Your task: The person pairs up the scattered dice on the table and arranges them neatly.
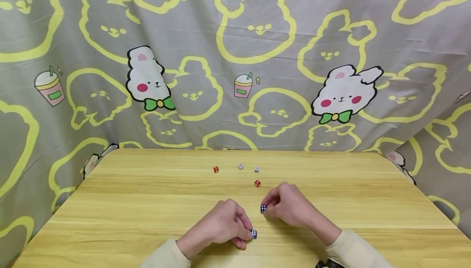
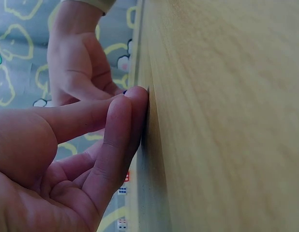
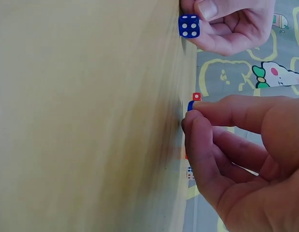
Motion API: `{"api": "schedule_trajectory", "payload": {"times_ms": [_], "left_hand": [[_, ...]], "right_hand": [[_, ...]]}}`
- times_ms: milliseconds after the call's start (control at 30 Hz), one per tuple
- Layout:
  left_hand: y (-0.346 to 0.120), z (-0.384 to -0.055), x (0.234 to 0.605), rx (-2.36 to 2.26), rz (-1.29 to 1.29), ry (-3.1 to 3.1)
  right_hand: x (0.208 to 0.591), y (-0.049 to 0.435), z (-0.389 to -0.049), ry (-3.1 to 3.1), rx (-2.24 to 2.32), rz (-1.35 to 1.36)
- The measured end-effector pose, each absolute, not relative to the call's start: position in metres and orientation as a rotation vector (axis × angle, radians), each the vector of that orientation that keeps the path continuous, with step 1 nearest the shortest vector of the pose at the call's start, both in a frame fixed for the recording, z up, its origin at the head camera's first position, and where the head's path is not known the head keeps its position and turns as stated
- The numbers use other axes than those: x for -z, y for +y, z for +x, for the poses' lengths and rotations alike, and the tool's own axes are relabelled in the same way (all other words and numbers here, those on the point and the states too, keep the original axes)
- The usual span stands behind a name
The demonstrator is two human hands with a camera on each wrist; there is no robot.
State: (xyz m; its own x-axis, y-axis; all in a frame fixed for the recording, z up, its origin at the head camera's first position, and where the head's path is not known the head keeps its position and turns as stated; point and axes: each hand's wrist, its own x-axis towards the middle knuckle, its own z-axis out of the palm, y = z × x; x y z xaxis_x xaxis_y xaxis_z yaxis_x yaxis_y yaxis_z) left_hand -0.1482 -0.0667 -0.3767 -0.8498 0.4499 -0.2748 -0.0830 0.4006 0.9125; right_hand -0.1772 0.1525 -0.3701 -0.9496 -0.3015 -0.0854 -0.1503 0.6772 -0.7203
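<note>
Near the front of the table, my left hand [image 1: 229, 224] pinches a blue die [image 1: 254, 234] with white pips between thumb and fingers, low at the wood. A second blue die [image 1: 263, 208] is pinched by my right hand [image 1: 288, 206], a little farther back and to the right. In the right wrist view the left hand's blue die [image 3: 189, 26] shows a face with several white pips, while the right hand's fingers [image 3: 200, 137] cover most of theirs. The left wrist view has the left fingers [image 2: 118, 130] hiding their die.
Beyond the hands lie a red die [image 1: 257, 183], a white die [image 1: 256, 170], another white die [image 1: 241, 166] and a red die [image 1: 216, 170] farther left. They rest on the wooden table [image 1: 147, 210]. A patterned grey curtain [image 1: 206, 34] hangs behind its far edge.
</note>
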Motion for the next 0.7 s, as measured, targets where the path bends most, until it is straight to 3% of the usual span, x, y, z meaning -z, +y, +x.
{"api": "schedule_trajectory", "payload": {"times_ms": [700], "left_hand": [[-0.066, -0.149, 0.378, -1.449, 0.306, 2.186]], "right_hand": [[0.371, 0.156, -0.159, 2.539, 1.172, -0.409]]}}
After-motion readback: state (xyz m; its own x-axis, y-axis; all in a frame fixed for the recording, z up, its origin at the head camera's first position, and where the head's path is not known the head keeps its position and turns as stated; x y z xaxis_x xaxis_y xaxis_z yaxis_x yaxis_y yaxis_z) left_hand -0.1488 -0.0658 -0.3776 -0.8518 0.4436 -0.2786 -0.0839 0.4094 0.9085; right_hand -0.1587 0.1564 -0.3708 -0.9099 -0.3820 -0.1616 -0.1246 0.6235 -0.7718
